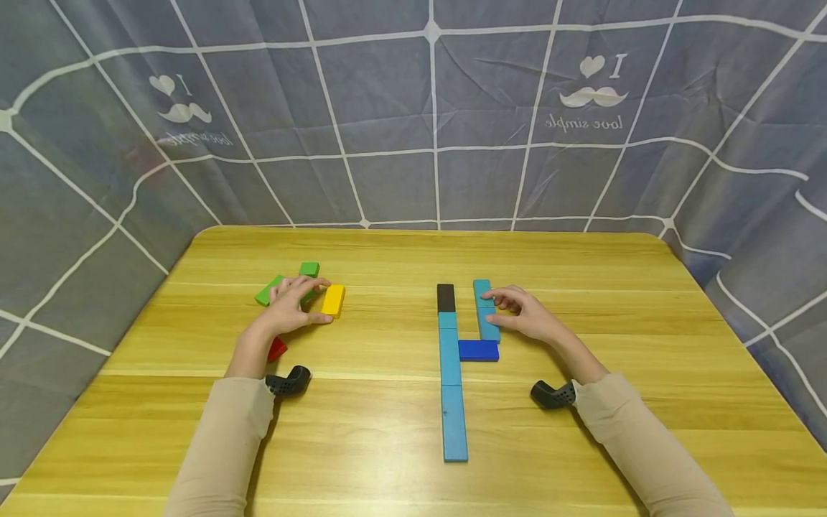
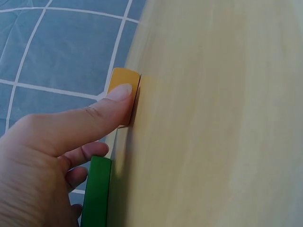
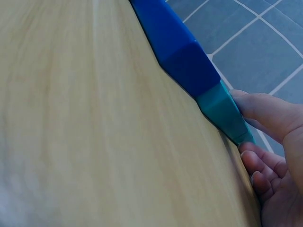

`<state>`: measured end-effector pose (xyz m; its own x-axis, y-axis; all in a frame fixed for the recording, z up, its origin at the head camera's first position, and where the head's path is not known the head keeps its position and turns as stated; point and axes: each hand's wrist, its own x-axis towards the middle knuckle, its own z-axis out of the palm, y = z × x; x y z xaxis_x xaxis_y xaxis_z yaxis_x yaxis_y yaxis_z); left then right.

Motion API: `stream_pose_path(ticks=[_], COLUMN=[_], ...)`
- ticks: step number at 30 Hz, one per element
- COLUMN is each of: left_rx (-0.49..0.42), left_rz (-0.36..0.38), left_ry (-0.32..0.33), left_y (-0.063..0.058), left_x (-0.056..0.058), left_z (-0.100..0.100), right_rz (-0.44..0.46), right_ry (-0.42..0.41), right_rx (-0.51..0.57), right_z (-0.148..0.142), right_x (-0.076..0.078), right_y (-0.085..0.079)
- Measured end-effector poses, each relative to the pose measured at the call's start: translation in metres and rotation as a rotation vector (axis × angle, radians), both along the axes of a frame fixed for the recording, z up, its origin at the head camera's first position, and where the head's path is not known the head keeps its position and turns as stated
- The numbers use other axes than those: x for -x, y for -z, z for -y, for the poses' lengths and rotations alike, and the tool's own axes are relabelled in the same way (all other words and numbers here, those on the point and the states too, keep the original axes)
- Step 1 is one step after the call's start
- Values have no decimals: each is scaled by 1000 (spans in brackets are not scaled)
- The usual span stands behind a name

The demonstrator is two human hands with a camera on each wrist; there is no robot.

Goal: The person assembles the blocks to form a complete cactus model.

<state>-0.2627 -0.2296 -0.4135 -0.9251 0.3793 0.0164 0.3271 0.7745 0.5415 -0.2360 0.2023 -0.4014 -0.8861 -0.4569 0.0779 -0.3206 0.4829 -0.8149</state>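
Observation:
My left hand [image 1: 288, 309] pinches a yellow block [image 1: 333, 301], index finger at its far end and thumb at its near end. Two green blocks [image 1: 309, 269] [image 1: 268, 291] lie around that hand, and one more is partly hidden under it. A red block [image 1: 276, 350] shows beside the left wrist. On the right, my right hand [image 1: 526, 316] touches two light blue blocks [image 1: 487, 329] laid end to end, with index finger on the far one and thumb on the near one. A dark blue block [image 1: 478, 350] joins them to a long row of light blue blocks [image 1: 452, 416].
A black block [image 1: 446, 298] caps the far end of the long row. The wooden table [image 1: 381, 431] ends at a grey-blue curtain [image 1: 388, 100] with white lines. Black wrist devices [image 1: 288, 381] sit at both sleeve cuffs.

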Motion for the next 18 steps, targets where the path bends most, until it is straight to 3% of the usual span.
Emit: stream_pose_path(ticks=[10, 18], left_rx=[-38, -163], left_rz=[-15, -70], left_ry=[-26, -50], left_y=[-1, 3], left_x=[1, 9], left_z=[-13, -37], right_rz=[-12, -17], right_ry=[-7, -8], right_rx=[1, 11], right_z=[0, 0], right_x=[-1, -1], right_y=[1, 2])
